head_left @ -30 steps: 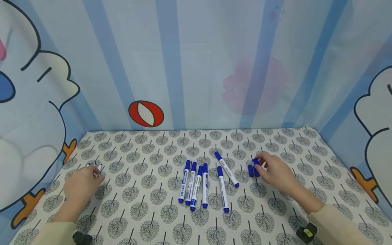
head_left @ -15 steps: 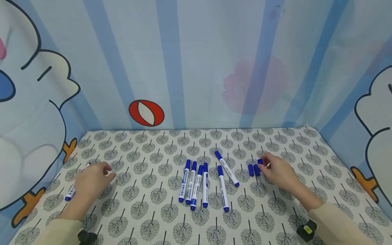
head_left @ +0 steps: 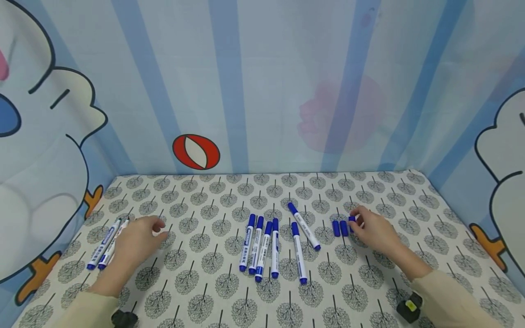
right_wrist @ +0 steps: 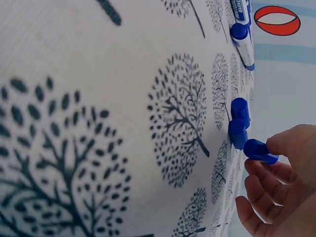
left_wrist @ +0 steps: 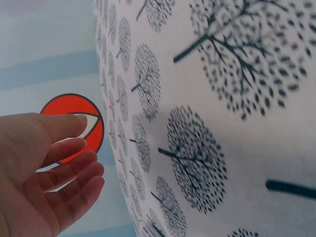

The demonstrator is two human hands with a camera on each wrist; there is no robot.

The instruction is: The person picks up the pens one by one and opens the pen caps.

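My right hand (head_left: 374,232) pinches a small blue marker cap (right_wrist: 260,151) between thumb and fingers, close over the cloth. Two more blue caps, one left (head_left: 336,228) and one right (head_left: 344,228), lie side by side just left of it. On the far left, my left hand (head_left: 137,239) is empty, its fingers relaxed and thumb apart from them, as the left wrist view shows. Beside that hand lie two white markers without caps, an outer one (head_left: 103,245) and an inner one (head_left: 112,248), narrow tips pointing away from me.
Several capped blue-and-white markers (head_left: 247,246) lie in the middle of the tree-patterned tablecloth (head_left: 205,291). One of them, a slanted marker (head_left: 304,226), is nearest the caps. A striped cartoon curtain (head_left: 279,91) closes off the back and sides.
My left hand has let go of a marker, leaving it beside the other uncapped one, and moved right. My right hand has shifted slightly right with the cap, away from the two lying caps.
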